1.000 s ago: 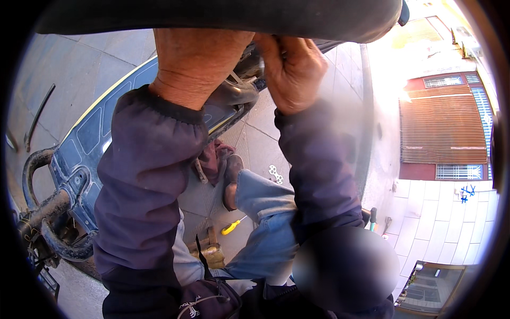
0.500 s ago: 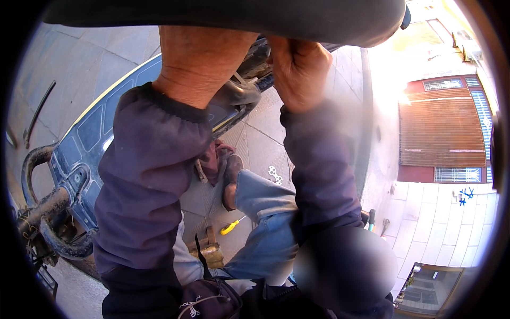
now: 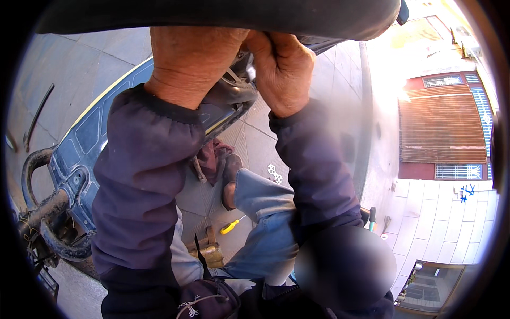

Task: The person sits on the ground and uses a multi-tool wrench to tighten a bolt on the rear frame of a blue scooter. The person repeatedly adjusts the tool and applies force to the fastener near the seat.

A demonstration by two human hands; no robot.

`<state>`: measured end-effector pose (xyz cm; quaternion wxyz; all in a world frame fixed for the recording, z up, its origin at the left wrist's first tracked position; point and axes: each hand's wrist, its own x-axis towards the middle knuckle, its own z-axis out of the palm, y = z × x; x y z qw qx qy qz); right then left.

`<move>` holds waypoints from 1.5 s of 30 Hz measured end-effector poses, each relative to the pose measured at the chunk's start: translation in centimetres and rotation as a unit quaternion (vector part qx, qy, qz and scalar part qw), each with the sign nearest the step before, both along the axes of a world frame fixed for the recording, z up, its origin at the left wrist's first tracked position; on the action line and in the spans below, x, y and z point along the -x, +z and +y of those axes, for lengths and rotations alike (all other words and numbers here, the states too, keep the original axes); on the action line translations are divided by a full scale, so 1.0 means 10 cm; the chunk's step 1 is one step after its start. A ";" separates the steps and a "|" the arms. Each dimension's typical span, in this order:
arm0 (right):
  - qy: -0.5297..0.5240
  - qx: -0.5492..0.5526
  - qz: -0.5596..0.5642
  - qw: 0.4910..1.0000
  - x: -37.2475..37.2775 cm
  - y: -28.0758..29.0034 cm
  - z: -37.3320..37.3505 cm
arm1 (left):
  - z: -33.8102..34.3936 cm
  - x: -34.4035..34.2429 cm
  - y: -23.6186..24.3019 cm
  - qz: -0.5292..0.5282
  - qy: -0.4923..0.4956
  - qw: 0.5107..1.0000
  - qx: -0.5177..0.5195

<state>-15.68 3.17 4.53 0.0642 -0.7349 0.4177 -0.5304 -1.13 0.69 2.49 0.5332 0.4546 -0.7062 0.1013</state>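
Note:
A smooth black rounded shape (image 3: 212, 15) spans the top and covers the fingers of my left hand (image 3: 194, 58). Only the back of that hand and its wrist show. Close beside it, my right hand (image 3: 287, 69) is closed, fingers curled and thumb side toward the left hand. What it grips is hidden. Below and between the hands are dark, dirty vehicle parts (image 3: 234, 93). A blue metal panel (image 3: 90, 130) with a yellow edge runs down to the left from there.
On the paved floor lie a yellow-handled screwdriver (image 3: 229, 227), a silver bone-shaped spanner (image 3: 274, 174) and a dark red rag (image 3: 215, 159). A bent tubular bar (image 3: 33, 175) juts out at left. A black curved strip (image 3: 40, 117) lies farther left. A teal-handled tool (image 3: 372, 218) is at right.
Both hands have shifted slightly left, and the right hand has come closer to the left one. The black shape at the top also sits a little farther left.

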 end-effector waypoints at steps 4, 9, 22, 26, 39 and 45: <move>-0.054 0.054 0.044 0.996 0.15 0.04 -0.07 | -0.02 -0.04 -0.05 -0.006 -0.001 1.000 0.018; -0.045 0.015 0.035 0.998 0.15 -0.01 -0.05 | -0.03 -0.02 -0.10 -0.034 0.026 0.999 0.020; -0.054 0.075 0.004 0.996 0.08 0.05 0.02 | -0.03 -0.10 -0.21 -0.022 -0.032 0.999 -0.031; -0.056 -0.088 -0.072 0.992 0.01 0.20 0.18 | 0.01 -0.07 -0.11 -0.021 -0.033 0.999 -0.037; -0.128 -0.318 -0.122 0.931 -0.03 0.56 1.19 | -0.03 0.11 0.00 0.036 0.027 0.998 0.033; -0.164 -0.311 -0.123 0.928 0.05 0.46 1.14 | 0.02 0.17 0.01 -0.033 0.140 0.989 0.020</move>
